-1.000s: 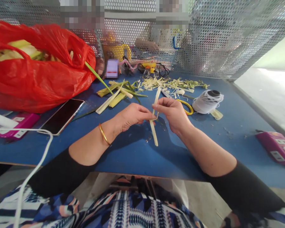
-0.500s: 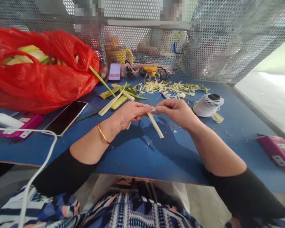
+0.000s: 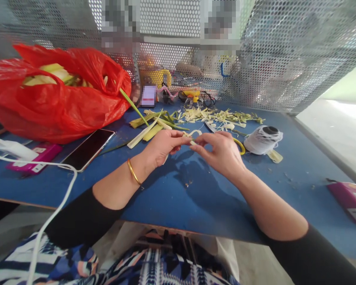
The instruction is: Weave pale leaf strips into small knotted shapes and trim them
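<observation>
Over the middle of the blue table, my left hand [image 3: 167, 145] and my right hand [image 3: 221, 152] meet fingertip to fingertip. Both are closed in a pinch on a pale plant-leaf strip [image 3: 195, 133], which curves up in a small loop behind the fingers. Much of the strip is hidden by my fingers. Beyond my left hand lie flat green and cream leaf strips [image 3: 150, 132]. Just past my right hand are scissors with a yellow handle [image 3: 239, 146], partly covered by the hand. A spool of white thread [image 3: 262, 139] stands to its right.
A red plastic bag [image 3: 86, 105] holding leaf pieces fills the back left. Near it lie a phone [image 3: 89, 150] and a purple power strip [image 3: 37, 158] with a white cable. Leaf scraps [image 3: 219, 115] lie before the perforated metal screen [image 3: 178, 51]. Another purple power strip [image 3: 351, 200] is at right.
The strip end that hung down between my hands is now bent upward into a loop behind the fingers. My right hand has turned, uncovering the yellow scissor handle. The whole view has shifted slightly.
</observation>
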Demonstrator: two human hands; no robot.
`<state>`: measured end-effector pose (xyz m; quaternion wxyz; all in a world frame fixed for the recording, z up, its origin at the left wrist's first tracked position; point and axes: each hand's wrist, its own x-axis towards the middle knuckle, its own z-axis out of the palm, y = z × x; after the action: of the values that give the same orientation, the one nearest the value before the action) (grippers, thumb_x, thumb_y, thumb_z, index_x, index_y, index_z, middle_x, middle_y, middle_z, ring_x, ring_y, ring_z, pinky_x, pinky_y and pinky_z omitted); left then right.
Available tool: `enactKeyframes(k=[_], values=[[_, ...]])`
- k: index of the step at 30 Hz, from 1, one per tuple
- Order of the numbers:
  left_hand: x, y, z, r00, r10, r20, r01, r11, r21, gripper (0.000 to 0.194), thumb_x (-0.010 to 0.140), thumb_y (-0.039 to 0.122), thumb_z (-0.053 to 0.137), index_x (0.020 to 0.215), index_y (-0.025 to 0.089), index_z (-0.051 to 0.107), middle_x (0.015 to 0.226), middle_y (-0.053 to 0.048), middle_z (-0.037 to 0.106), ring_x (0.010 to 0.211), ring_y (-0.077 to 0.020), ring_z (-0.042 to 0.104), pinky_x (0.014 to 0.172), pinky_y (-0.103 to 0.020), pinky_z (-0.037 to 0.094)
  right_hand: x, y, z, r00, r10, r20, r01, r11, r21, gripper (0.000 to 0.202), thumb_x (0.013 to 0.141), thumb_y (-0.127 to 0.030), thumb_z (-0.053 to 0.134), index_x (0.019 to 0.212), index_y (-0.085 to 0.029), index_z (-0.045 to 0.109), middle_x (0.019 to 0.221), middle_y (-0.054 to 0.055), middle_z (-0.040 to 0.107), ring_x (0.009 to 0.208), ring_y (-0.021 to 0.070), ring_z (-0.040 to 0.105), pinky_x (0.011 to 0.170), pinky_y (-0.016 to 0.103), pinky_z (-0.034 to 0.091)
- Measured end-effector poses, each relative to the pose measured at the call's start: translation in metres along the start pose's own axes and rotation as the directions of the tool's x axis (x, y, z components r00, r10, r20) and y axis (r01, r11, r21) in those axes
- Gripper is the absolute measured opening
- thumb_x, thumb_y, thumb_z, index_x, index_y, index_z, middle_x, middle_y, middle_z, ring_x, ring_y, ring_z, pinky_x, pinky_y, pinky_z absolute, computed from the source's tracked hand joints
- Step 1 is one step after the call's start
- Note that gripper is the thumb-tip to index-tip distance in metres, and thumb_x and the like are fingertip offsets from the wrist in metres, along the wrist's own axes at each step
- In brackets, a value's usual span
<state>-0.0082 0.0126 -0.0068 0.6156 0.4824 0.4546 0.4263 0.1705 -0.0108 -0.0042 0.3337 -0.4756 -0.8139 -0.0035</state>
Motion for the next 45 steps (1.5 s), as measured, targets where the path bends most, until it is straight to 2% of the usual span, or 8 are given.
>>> enactKeyframes(k=[10, 16, 21, 24, 27, 29, 35, 45], values=[[-0.001, 0.006, 0.003, 0.998, -0.036, -0.060, 0.037, 0.999, 0.021, 0.016, 0.072, 0.020, 0.073, 0.061, 0.014, 0.063, 0.058, 0.001, 0.062, 0.045, -0.0033, 0.036, 0.042, -0.018, 0.020, 0.004, 0.001, -0.009, 0.995, -0.030, 0.094, 0.033, 0.999, -0.029, 0.027, 0.090, -0.025, 0.055, 0.064, -0.020, 0.058, 0.056, -0.001, 0.053, 0.062, 0.0155, 0.050, 0.078, 0.031, 0.037], [-0.002, 0.009, 0.005, 0.996, -0.050, -0.079, 0.048, 0.999, -0.022, 0.017, 0.076, 0.013, 0.069, 0.060, 0.013, 0.062, 0.057, 0.000, 0.062, 0.042, -0.0020, 0.034, 0.042, -0.018, 0.018, 0.008, 0.001, -0.020, 0.988, 0.042, 0.148, -0.054, 0.996, 0.076, 0.026, 0.087, -0.025, 0.056, 0.062, -0.020, 0.058, 0.053, -0.003, 0.051, 0.056, 0.0129, 0.044, 0.063, 0.027, 0.032], [-0.002, 0.007, 0.005, 0.993, -0.056, -0.106, 0.045, 0.993, -0.104, 0.017, 0.078, 0.009, 0.069, 0.062, 0.012, 0.064, 0.056, 0.000, 0.062, 0.042, -0.0015, 0.038, 0.041, -0.016, 0.022, 0.009, 0.003, -0.018, 0.974, 0.119, 0.191, -0.138, 0.986, 0.090, 0.023, 0.086, -0.025, 0.056, 0.064, -0.020, 0.061, 0.052, -0.003, 0.051, 0.054, 0.0123, 0.044, 0.060, 0.027, 0.031], [-0.001, 0.008, 0.003, 0.992, -0.087, -0.093, 0.068, 0.979, -0.191, 0.014, 0.081, 0.013, 0.068, 0.068, 0.012, 0.067, 0.059, -0.001, 0.065, 0.045, -0.0044, 0.048, 0.042, -0.017, 0.033, 0.007, 0.008, -0.015, 0.988, 0.111, 0.108, -0.113, 0.994, 0.013, 0.021, 0.088, -0.025, 0.056, 0.069, -0.021, 0.064, 0.057, -0.001, 0.056, 0.059, 0.0152, 0.050, 0.066, 0.029, 0.035], [-0.001, 0.008, 0.000, 0.990, -0.126, -0.065, 0.103, 0.953, -0.285, 0.014, 0.084, 0.017, 0.065, 0.073, 0.012, 0.070, 0.068, -0.005, 0.071, 0.054, -0.0101, 0.061, 0.053, -0.022, 0.049, 0.004, 0.009, -0.012, 0.989, 0.019, -0.145, -0.039, 0.989, -0.141, 0.017, 0.091, -0.027, 0.055, 0.085, -0.021, 0.070, 0.082, 0.005, 0.068, 0.079, 0.0209, 0.058, 0.079, 0.035, 0.038], [-0.001, 0.007, 0.000, 0.992, -0.124, -0.024, 0.110, 0.943, -0.315, 0.009, 0.081, 0.014, 0.065, 0.076, 0.011, 0.071, 0.072, -0.006, 0.073, 0.061, -0.0124, 0.066, 0.062, -0.025, 0.054, 0.001, 0.006, -0.009, 0.967, -0.122, -0.223, 0.069, 0.970, -0.233, 0.019, 0.095, -0.028, 0.053, 0.094, -0.023, 0.071, 0.090, 0.006, 0.069, 0.084, 0.0212, 0.058, 0.085, 0.037, 0.036], [-0.004, -0.001, 0.006, 0.994, -0.056, 0.091, 0.082, 0.947, -0.310, 0.007, 0.064, 0.007, 0.074, 0.067, 0.012, 0.069, 0.061, 0.002, 0.063, 0.054, -0.0056, 0.055, 0.050, -0.016, 0.039, -0.007, -0.009, 0.013, 0.836, -0.539, 0.101, 0.541, 0.780, -0.313, 0.030, 0.100, -0.014, 0.040, 0.097, -0.018, 0.069, 0.083, 0.005, 0.069, 0.078, 0.0181, 0.054, 0.082, 0.035, 0.034], [-0.005, -0.006, 0.011, 1.000, -0.013, 0.021, 0.018, 0.958, -0.287, 0.012, 0.058, 0.011, 0.079, 0.062, 0.013, 0.068, 0.063, -0.001, 0.064, 0.063, -0.0098, 0.057, 0.065, -0.025, 0.044, -0.008, -0.013, 0.015, 0.763, -0.645, 0.048, 0.634, 0.731, -0.253, 0.037, 0.099, -0.010, 0.035, 0.073, -0.019, 0.059, 0.069, 0.003, 0.062, 0.071, 0.0172, 0.052, 0.081, 0.032, 0.037]])
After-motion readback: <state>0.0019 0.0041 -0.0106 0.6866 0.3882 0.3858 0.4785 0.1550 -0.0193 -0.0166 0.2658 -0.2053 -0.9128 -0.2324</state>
